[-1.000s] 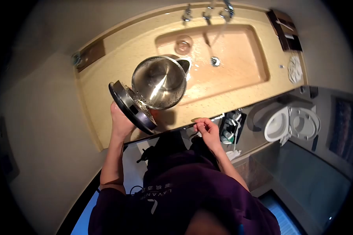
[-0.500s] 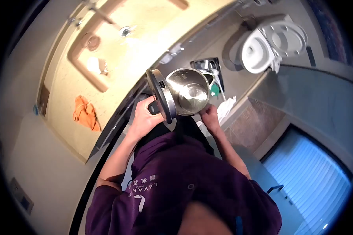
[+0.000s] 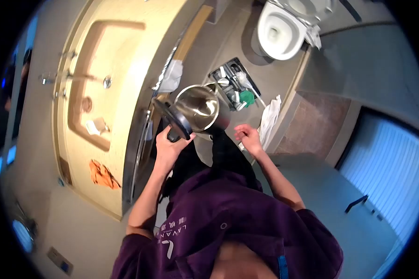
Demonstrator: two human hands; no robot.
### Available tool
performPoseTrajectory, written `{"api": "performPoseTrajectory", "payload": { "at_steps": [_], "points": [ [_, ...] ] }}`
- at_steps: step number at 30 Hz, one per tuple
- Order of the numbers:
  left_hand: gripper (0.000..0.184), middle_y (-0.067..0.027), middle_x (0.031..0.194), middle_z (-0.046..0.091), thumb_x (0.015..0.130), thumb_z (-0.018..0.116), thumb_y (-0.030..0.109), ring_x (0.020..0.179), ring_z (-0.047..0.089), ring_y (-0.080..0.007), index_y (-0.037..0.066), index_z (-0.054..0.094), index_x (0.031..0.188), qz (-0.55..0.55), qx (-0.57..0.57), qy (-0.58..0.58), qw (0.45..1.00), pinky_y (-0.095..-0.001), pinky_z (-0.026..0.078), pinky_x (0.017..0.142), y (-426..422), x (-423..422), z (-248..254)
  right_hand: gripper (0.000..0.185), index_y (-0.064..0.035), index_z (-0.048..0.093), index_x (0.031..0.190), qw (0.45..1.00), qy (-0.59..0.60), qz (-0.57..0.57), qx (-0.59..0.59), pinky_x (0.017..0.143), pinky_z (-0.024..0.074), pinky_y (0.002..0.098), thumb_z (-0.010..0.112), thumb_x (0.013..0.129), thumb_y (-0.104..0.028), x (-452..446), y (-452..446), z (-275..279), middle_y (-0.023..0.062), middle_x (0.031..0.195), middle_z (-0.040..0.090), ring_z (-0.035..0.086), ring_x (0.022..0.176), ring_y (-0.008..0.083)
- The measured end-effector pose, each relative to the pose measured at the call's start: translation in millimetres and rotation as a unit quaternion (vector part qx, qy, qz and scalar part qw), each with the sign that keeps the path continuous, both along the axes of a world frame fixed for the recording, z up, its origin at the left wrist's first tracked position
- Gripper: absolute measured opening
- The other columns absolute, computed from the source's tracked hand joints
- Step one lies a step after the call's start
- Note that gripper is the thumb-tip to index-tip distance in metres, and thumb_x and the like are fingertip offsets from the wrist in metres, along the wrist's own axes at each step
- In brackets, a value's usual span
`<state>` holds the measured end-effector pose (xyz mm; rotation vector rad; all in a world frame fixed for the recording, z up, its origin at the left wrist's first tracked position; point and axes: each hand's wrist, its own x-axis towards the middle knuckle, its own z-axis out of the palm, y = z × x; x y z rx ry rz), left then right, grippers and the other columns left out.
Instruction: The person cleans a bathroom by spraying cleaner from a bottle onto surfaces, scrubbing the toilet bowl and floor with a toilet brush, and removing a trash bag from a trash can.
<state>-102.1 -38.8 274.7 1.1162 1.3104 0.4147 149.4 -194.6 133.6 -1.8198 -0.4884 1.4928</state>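
My left hand is closed round the black handle of an electric kettle. Its dark lid stands swung up on the handle side, and the shiny metal inside shows from above. The spout points away from me. Off to the kettle's right, my right hand hangs apart from it, fingers loosely bent and slightly spread with nothing in them.
A washbasin counter runs along the left, with an orange cloth on it. On the floor ahead lie a black caddy of cleaning things and a white cloth. Beyond is a toilet; a glass door is at right.
My right hand has come away from the kettle's side and moved right. The kettle has shifted slightly left in view, still in my left hand. The view has turned, showing more of the floor caddy.
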Motion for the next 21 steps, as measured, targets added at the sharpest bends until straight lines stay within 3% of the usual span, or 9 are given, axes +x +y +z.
{"api": "performPoseTrajectory", "payload": {
  "at_steps": [3,6,9,12,17,21],
  "points": [
    [0.026,0.0000,0.087,0.071,0.082,0.082,0.013,0.080,0.059,-0.0069,-0.001,0.070,0.101,-0.012,-0.019,0.058,0.998,-0.0250,0.049,0.076,-1,29,13,0.018,-0.0004,0.068,0.104,0.999,-0.022,-0.016,-0.019,0.072,0.0538,0.0290,0.053,0.094,-0.001,12,-14,-32,0.0087,0.084,0.071,0.067,0.075,0.0156],
    [0.033,0.0002,0.083,0.068,0.083,0.084,0.023,0.076,0.055,-0.0071,-0.002,0.069,0.100,-0.039,-0.016,0.124,0.991,-0.0247,0.047,0.072,-9,46,3,0.017,-0.0034,0.071,0.100,0.995,-0.092,0.004,-0.041,0.074,0.0546,0.0328,0.057,0.090,-0.005,26,-31,-83,0.0112,0.085,0.073,0.070,0.078,0.0201],
    [0.045,-0.0023,0.074,0.064,0.080,0.087,0.034,0.068,0.052,-0.0101,-0.004,0.067,0.093,-0.086,0.002,0.180,0.980,-0.0287,0.047,0.065,-17,44,-21,0.019,-0.0003,0.069,0.102,0.992,-0.099,0.007,-0.076,0.068,0.0543,0.0301,0.054,0.091,-0.003,42,-29,-102,0.0080,0.083,0.071,0.067,0.073,0.0150],
    [0.046,-0.0053,0.068,0.062,0.079,0.087,0.037,0.066,0.052,-0.0114,-0.004,0.066,0.089,-0.136,-0.003,0.210,0.968,-0.0301,0.048,0.064,-23,33,-54,0.019,-0.0031,0.070,0.102,0.984,-0.141,-0.001,-0.108,0.068,0.0546,0.0314,0.055,0.090,-0.006,50,-32,-148,0.0082,0.078,0.071,0.068,0.070,0.0163],
    [0.051,-0.0079,0.072,0.066,0.079,0.086,0.042,0.068,0.056,-0.0133,-0.004,0.066,0.092,-0.187,-0.040,0.252,0.949,-0.0321,0.050,0.069,-22,37,-95,0.019,-0.0060,0.072,0.100,0.971,-0.178,-0.013,-0.157,0.068,0.0551,0.0325,0.055,0.090,-0.007,59,-21,-196,0.0089,0.078,0.072,0.070,0.071,0.0175],
    [0.050,-0.0064,0.075,0.066,0.081,0.085,0.041,0.073,0.058,-0.0146,-0.003,0.066,0.093,-0.162,-0.109,0.262,0.945,-0.0310,0.050,0.073,-23,31,-132,0.018,-0.0070,0.073,0.097,0.964,-0.207,-0.001,-0.168,0.070,0.0558,0.0336,0.057,0.089,-0.009,60,-14,-230,0.0104,0.079,0.074,0.072,0.073,0.0199]
  ]
}}
